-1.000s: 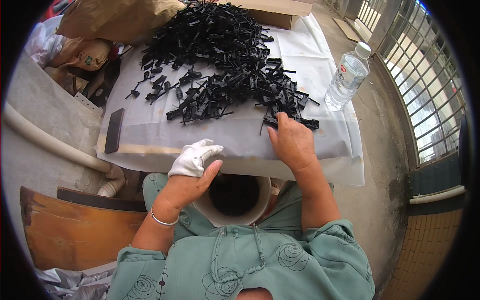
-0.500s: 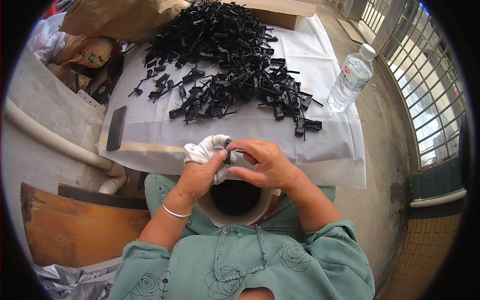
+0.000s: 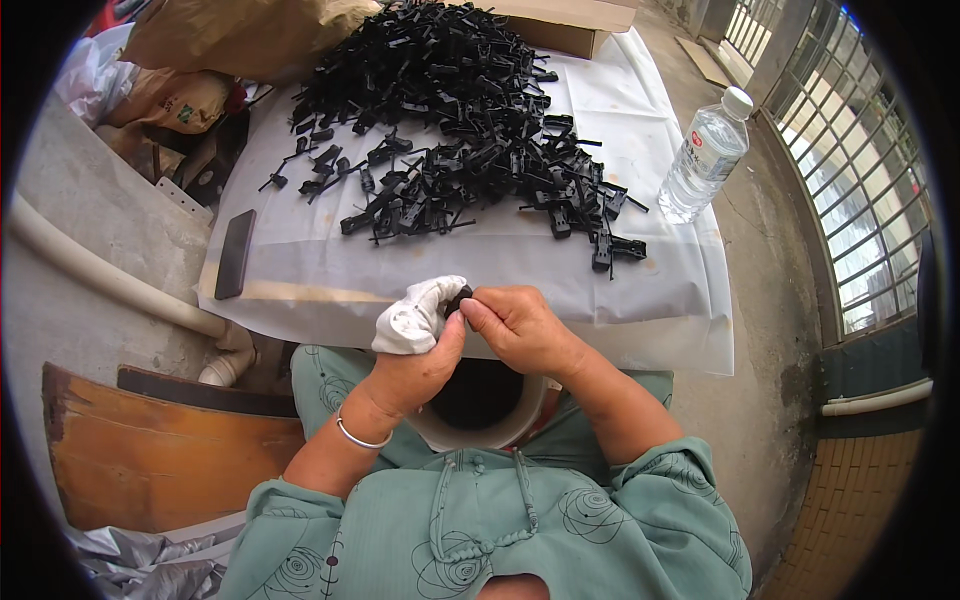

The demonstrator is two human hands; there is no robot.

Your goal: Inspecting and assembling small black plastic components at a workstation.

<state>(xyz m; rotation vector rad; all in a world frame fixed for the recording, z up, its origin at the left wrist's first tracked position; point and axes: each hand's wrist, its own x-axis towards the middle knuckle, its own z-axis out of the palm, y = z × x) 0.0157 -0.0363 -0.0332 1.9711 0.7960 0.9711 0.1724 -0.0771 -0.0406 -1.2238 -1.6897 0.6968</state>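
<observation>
Over a pale bucket [image 3: 502, 432] between your knees, your left hand [image 3: 425, 325] and right hand [image 3: 520, 325] grasp one small black part [image 3: 457, 301], mid-frame.
Your left fingers wear white glove fabric, thumb bare; your bare right fingers pinch the part's other side, probably so one hand steadies while the other works. Beyond, on the white-covered table [image 3: 640, 310], a heap of black parts [image 3: 450, 110] fills the top centre, its near edge seemingly within reach. A water bottle [image 3: 703, 160] stands upper right, apart from the heap, perhaps to avoid knocks.
</observation>
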